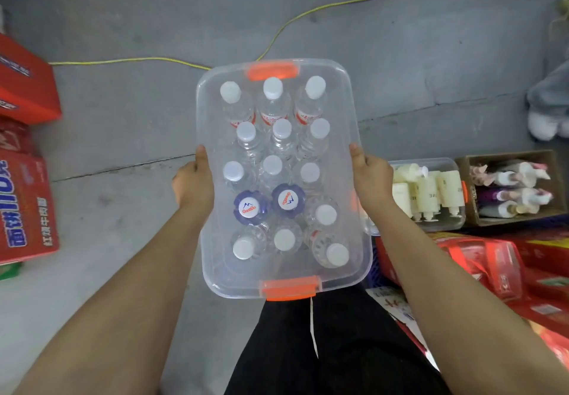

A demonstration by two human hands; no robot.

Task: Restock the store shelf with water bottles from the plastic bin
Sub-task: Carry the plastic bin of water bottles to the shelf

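Note:
I carry a clear plastic bin (360, 259) with orange clips at both short ends, held above the grey floor in front of me. Several upright water bottles (272, 123) with white caps fill it; two blue-shouldered bottles (249, 208) stand among them. My left hand (194, 179) grips the bin's left long side, thumb on the rim. My right hand (371, 176) grips the right long side the same way. No shelf is in view.
Red cartons (24, 203) are stacked at the left edge. At the right stand a clear bin of cream bottles (428, 191), a cardboard box of toiletries (511, 188) and red packs (480, 265). A yellow cable (277, 34) runs across the concrete floor.

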